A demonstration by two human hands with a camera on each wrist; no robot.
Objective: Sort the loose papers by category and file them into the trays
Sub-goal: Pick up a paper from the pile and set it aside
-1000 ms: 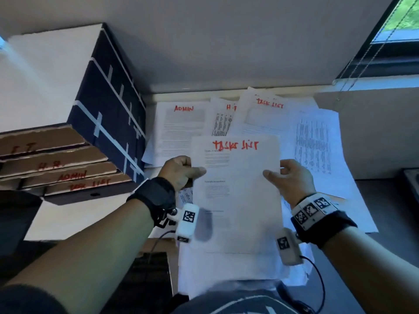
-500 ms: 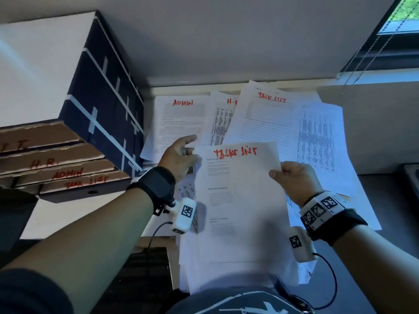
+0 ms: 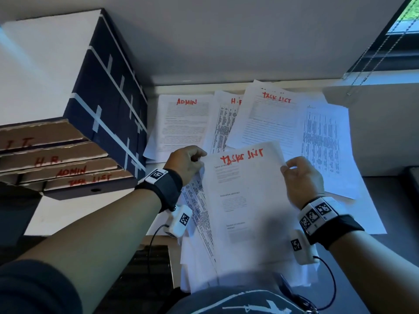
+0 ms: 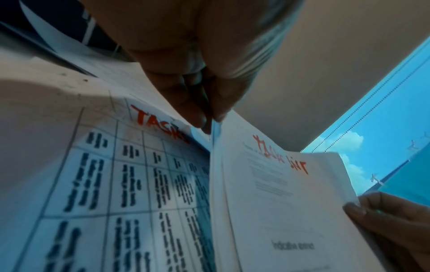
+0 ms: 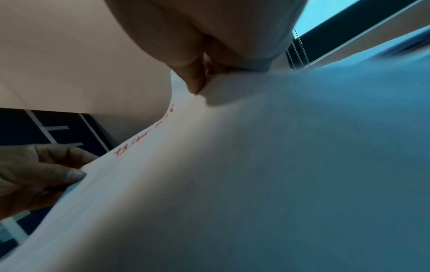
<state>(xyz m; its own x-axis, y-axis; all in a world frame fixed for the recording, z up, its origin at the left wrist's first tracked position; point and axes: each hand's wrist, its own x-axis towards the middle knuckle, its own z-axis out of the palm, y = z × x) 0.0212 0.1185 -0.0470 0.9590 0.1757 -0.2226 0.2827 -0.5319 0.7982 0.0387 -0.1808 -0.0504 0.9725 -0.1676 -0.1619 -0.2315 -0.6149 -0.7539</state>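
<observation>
I hold a white sheet headed "TASK LIST" in red [image 3: 244, 200] up in front of me. My left hand [image 3: 200, 158] pinches its top left corner, and the pinch shows in the left wrist view [image 4: 209, 119]. My right hand [image 3: 286, 165] pinches the top right corner between thumb and fingers [image 5: 196, 82]. Under the sheet's left edge lies a table sheet [image 4: 116, 184] marked "TASKS". The stacked cardboard trays [image 3: 68, 171] at the left are labelled I.T., H.R., ADMIN and TASK LIST from top to bottom.
Loose papers lie spread on the desk behind: an ADMIN sheet [image 3: 186, 123], an H.R. sheet [image 3: 224, 123], another TASK LIST sheet [image 3: 272, 118] and a table sheet [image 3: 322, 143]. A dark blue box [image 3: 108, 105] sits on the trays. A window [image 3: 405, 17] is at the far right.
My left hand let go of the sheet's left edge, opened for a moment, and now pinches the top left corner. My right hand kept its hold.
</observation>
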